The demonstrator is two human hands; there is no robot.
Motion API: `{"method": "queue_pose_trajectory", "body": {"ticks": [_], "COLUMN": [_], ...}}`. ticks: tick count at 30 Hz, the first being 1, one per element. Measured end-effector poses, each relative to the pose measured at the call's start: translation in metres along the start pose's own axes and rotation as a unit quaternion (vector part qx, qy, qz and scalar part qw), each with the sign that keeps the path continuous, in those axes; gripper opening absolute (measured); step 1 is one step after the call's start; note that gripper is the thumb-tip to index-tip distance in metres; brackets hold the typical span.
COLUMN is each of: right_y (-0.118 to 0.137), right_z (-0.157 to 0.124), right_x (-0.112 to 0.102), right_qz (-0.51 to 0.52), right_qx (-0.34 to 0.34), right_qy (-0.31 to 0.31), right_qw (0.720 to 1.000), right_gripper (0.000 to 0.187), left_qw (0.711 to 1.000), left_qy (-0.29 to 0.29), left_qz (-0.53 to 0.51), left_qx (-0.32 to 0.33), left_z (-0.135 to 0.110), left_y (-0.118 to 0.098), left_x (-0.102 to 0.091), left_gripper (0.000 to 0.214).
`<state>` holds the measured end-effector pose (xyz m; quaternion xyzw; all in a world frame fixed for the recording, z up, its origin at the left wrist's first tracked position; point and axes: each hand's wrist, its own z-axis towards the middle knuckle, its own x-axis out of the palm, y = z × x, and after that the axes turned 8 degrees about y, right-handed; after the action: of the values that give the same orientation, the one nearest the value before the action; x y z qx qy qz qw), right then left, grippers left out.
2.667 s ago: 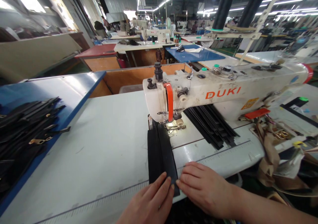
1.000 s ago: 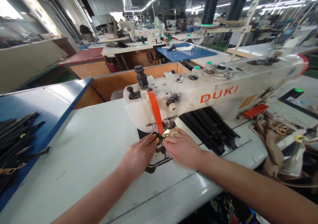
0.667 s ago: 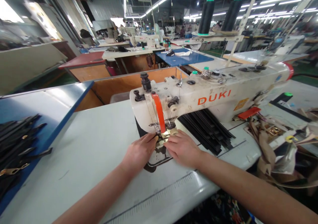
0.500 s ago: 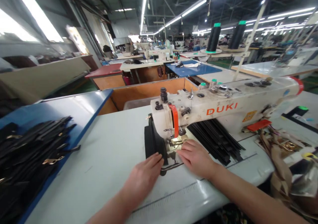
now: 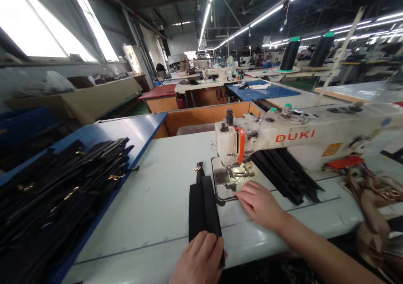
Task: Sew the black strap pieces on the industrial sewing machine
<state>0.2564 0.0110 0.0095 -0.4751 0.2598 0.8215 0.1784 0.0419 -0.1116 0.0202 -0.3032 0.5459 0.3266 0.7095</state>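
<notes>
A long black zippered strip (image 5: 201, 206) lies on the white table, left of the needle plate (image 5: 225, 183), its brass puller at the far end. My left hand (image 5: 200, 261) lies on the strip's near end at the table's front edge, fingers curled over it. My right hand (image 5: 260, 204) rests flat on the table just in front of the presser foot (image 5: 241, 172) of the white DUKI sewing machine (image 5: 302, 139), fingers stretched out and holding nothing.
A heap of black zipper pieces (image 5: 63, 191) fills the blue side table (image 5: 138, 128) at left. Several black strips (image 5: 285, 174) lie under the machine arm. Brown scraps and brass hardware (image 5: 371, 195) sit at right. A wooden bin (image 5: 201, 116) stands behind; other sewing stations lie beyond.
The black strip has come out from under the presser foot toward me. My left hand slid back with it to the front edge; my right hand drew back slightly. The camera tilted up and left.
</notes>
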Motion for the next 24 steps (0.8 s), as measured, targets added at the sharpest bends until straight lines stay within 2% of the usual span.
{"method": "queue_pose_trajectory", "body": {"ticks": [2,3,4,5,6,7,8,9,10,11,12,18,21,24], "right_y": [0.003,0.003,0.004,0.004,0.005,0.005,0.005,0.006,0.006,0.006,0.006,0.003,0.018,0.048], "right_z": [-0.004,-0.006,-0.007,-0.008,-0.008,-0.008,-0.008,-0.008,-0.007,-0.007,-0.007,-0.008,-0.003,0.011], "right_x": [-0.001,-0.002,-0.002,-0.003,-0.003,-0.003,-0.002,-0.002,-0.001,-0.001,0.000,0.003,0.008,0.015], "right_qz": [-0.001,0.000,0.001,0.003,0.006,0.010,0.014,0.020,0.025,0.029,0.031,0.029,0.018,0.011], "right_qx": [0.006,0.009,0.011,0.012,0.013,0.014,0.015,0.016,0.017,0.019,0.019,0.008,-0.001,-0.027], "right_qy": [-0.006,-0.010,-0.015,-0.020,-0.023,-0.025,-0.025,-0.024,-0.021,-0.019,-0.017,-0.005,-0.020,-0.002], "right_qw": [1.000,1.000,1.000,1.000,1.000,1.000,0.999,0.999,0.999,0.999,0.999,1.000,1.000,1.000], "right_gripper": [0.021,0.022,0.023,0.024,0.025,0.025,0.025,0.025,0.025,0.026,0.026,0.025,0.030,0.054], "left_qw": [0.996,0.988,0.971,0.941,0.901,0.845,0.773,0.697,0.634,0.586,0.556,0.473,0.456,0.451], "left_qy": [-0.056,-0.102,-0.149,-0.194,-0.224,-0.246,-0.275,-0.311,-0.334,-0.352,-0.363,-0.391,-0.396,-0.394], "left_qz": [-0.059,-0.093,-0.130,-0.168,-0.208,-0.260,-0.326,-0.397,-0.454,-0.497,-0.527,-0.593,-0.604,-0.614], "left_qx": [-0.029,-0.070,-0.134,-0.220,-0.310,-0.397,-0.470,-0.510,-0.530,-0.534,-0.531,-0.522,-0.521,-0.514], "left_z": [-0.003,-0.005,-0.007,-0.010,-0.012,-0.014,-0.016,-0.017,-0.019,-0.021,-0.022,-0.022,-0.017,-0.010], "left_y": [0.008,0.015,0.025,0.035,0.046,0.057,0.066,0.073,0.078,0.081,0.082,0.072,0.065,0.057], "left_x": [-0.009,-0.016,-0.025,-0.034,-0.044,-0.053,-0.061,-0.066,-0.070,-0.072,-0.073,-0.072,-0.078,-0.084], "left_gripper": [0.023,0.023,0.021,0.018,0.016,0.017,0.018,0.018,0.018,0.017,0.016,0.015,0.018,0.028]}}
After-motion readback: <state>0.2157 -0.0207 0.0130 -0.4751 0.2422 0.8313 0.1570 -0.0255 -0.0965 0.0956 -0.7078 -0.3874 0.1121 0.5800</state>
